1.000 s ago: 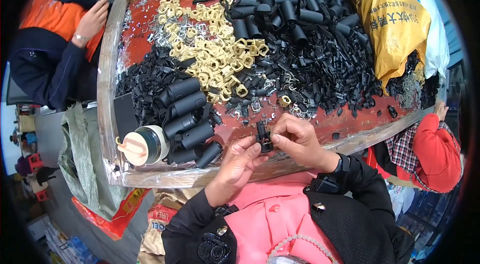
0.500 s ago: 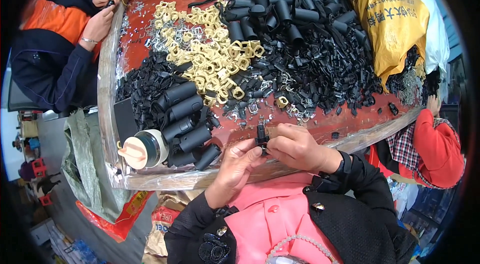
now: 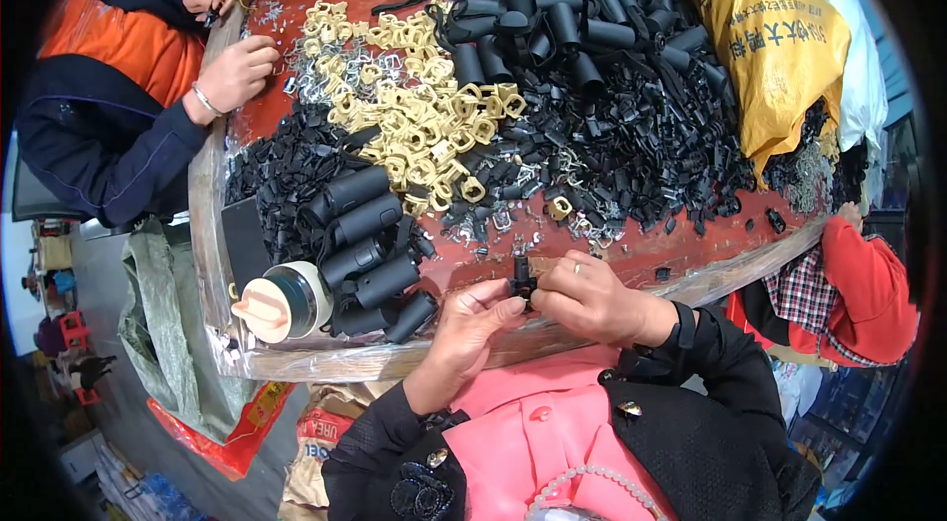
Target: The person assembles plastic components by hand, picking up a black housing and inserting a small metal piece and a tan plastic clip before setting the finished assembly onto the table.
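Observation:
A small black plastic part (image 3: 522, 271) stands upright over the table's near edge, pinched by both my hands. My left hand (image 3: 468, 326) grips it low with thumb and fingers. Closed about its right side, my right hand (image 3: 592, 302) hides some of it; its exact kind is unclear. Just beyond lie small metal clips (image 3: 501, 222) and a single beige ring-shaped piece (image 3: 560, 207). Several black cylinders (image 3: 383, 279) are stacked left of my left hand. A heap of small black parts (image 3: 612, 151) spreads farther off, beside a pile of beige ring-shaped pieces (image 3: 419, 141).
A lidded jar (image 3: 283, 302) stands at the table's near left corner. More black cylinders (image 3: 567, 23) are heaped at the back, by a yellow sack (image 3: 779, 57). A co-worker's hand (image 3: 237, 72) reaches over the left edge; another person in red (image 3: 860, 289) is at right.
My hands stay nearly in place, still on the black part, with slight finger shifts at the right hand. The left co-worker's nearer hand has moved right, onto the table, apart from their other hand.

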The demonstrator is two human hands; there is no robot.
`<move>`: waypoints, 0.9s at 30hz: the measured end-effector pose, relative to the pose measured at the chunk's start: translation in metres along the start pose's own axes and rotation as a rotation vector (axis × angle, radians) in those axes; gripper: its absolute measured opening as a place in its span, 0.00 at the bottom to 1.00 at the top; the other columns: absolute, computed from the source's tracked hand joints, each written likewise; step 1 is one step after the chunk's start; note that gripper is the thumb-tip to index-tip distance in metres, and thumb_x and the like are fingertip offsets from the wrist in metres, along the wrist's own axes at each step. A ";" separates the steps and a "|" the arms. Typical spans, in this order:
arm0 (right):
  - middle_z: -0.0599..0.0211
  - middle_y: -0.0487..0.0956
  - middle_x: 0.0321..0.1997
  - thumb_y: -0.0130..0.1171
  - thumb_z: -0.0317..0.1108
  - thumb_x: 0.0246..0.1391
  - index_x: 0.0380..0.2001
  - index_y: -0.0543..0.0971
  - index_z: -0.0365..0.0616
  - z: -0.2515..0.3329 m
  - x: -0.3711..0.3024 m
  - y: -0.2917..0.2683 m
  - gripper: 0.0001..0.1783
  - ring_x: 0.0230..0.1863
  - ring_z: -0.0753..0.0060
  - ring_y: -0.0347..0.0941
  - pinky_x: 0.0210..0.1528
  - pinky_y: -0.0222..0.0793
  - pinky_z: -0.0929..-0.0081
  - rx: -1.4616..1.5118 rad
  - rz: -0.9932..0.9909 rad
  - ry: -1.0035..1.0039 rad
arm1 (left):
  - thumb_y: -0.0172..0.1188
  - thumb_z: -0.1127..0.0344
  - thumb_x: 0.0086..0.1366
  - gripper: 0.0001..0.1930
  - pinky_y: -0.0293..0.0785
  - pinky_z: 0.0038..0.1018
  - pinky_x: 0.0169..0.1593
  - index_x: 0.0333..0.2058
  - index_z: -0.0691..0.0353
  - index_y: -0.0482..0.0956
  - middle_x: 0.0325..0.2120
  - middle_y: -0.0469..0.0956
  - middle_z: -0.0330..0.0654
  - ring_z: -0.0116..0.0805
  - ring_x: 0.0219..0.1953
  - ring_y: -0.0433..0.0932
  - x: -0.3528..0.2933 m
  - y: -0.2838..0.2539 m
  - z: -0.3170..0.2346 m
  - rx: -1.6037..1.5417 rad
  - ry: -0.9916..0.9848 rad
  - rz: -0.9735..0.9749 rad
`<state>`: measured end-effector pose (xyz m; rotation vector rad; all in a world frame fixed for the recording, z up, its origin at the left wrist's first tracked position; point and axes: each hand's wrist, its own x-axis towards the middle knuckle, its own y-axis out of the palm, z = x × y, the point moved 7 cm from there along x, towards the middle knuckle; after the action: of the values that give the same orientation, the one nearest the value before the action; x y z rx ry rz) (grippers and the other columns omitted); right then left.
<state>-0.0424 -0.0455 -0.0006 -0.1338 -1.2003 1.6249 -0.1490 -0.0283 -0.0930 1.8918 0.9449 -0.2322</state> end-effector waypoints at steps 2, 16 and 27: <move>0.65 0.64 0.23 0.53 0.27 0.34 0.24 0.69 0.40 0.002 0.001 0.000 0.08 0.22 0.68 0.65 0.23 0.61 0.74 0.002 -0.004 0.018 | 0.57 0.73 0.54 0.15 0.73 0.18 0.36 0.42 0.68 0.71 0.34 0.75 0.40 0.22 0.32 0.73 0.000 0.001 -0.001 -0.002 0.007 -0.004; 0.62 0.67 0.23 0.54 0.20 0.40 0.23 0.70 0.39 -0.010 0.003 -0.002 0.05 0.23 0.64 0.65 0.23 0.60 0.74 0.297 -0.093 0.310 | 0.57 0.72 0.55 0.15 0.74 0.22 0.39 0.41 0.69 0.71 0.35 0.75 0.41 0.25 0.34 0.75 0.001 -0.002 0.001 0.006 0.104 -0.016; 0.62 0.68 0.24 0.55 0.18 0.38 0.24 0.69 0.38 -0.014 0.004 -0.007 0.08 0.25 0.63 0.66 0.25 0.63 0.73 0.322 -0.109 0.397 | 0.56 0.69 0.56 0.16 0.73 0.24 0.41 0.43 0.69 0.70 0.37 0.75 0.42 0.28 0.37 0.74 0.001 0.004 0.002 -0.121 -0.001 0.073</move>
<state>-0.0307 -0.0347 0.0000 -0.1726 -0.6263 1.5819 -0.1449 -0.0304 -0.0923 1.8107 0.8684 -0.1289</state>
